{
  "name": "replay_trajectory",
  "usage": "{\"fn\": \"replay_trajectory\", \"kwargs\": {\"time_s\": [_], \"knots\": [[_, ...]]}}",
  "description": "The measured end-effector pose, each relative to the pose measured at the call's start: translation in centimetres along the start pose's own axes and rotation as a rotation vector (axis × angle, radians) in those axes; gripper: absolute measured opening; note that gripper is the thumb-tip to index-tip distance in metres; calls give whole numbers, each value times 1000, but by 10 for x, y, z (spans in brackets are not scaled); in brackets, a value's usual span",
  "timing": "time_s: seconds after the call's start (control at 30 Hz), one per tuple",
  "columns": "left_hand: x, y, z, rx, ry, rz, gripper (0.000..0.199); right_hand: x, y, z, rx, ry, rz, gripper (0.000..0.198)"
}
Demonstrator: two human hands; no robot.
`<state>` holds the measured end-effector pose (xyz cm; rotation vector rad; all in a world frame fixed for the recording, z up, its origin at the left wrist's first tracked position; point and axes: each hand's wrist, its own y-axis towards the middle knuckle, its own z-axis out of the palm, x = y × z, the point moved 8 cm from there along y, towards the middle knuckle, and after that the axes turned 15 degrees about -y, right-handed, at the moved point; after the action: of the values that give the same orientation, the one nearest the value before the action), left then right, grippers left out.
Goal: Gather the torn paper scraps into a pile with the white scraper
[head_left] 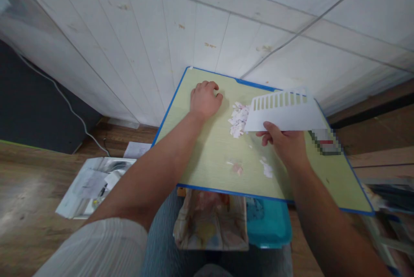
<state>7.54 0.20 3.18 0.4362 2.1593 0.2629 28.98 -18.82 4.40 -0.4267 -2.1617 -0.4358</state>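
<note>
My right hand [286,143] pinches the lower edge of a white paper sheet [284,115], thumb in front. A row of narrow slots is cut along the sheet's far edge. The sheet is held over the right half of a pale yellow-green folding table [207,160] with a blue rim. Beside its left end lies a pile of small white paper scraps [238,119], partly covered by it. My left hand [206,99] rests on the table left of the pile, fingers loosely curled, thumb apart, nothing in it. Nearer me are a few white scraps [267,169] and a small pinkish scrap [237,168].
A blurred-out flat object [326,141] lies at the table's right. Below the front edge are an open patterned bag [210,229] and a turquoise container [270,225]. A white box [93,186] with papers sits on the floor at left. A white panelled wall [207,23] stands behind.
</note>
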Motion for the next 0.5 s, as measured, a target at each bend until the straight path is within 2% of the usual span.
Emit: {"fn": "replay_trajectory", "kwargs": {"time_s": [0.1,0.23,0.3,0.43,0.5], "knots": [[0,0,0,-3,-10,-2,21,-5,-3,-1,32,-61,13,22],[0,0,0,0,-2,0,21,-4,-6,-18,-109,-178,16,25],[-1,-1,-1,1,9,-2,21,1,-9,-19,-135,-169,4,26],[-1,-1,-1,3,18,-9,21,6,-9,-3,-22,-77,-24,29],[-1,-1,-1,-2,16,0,20,5,-10,0,-9,-76,-18,28]]}}
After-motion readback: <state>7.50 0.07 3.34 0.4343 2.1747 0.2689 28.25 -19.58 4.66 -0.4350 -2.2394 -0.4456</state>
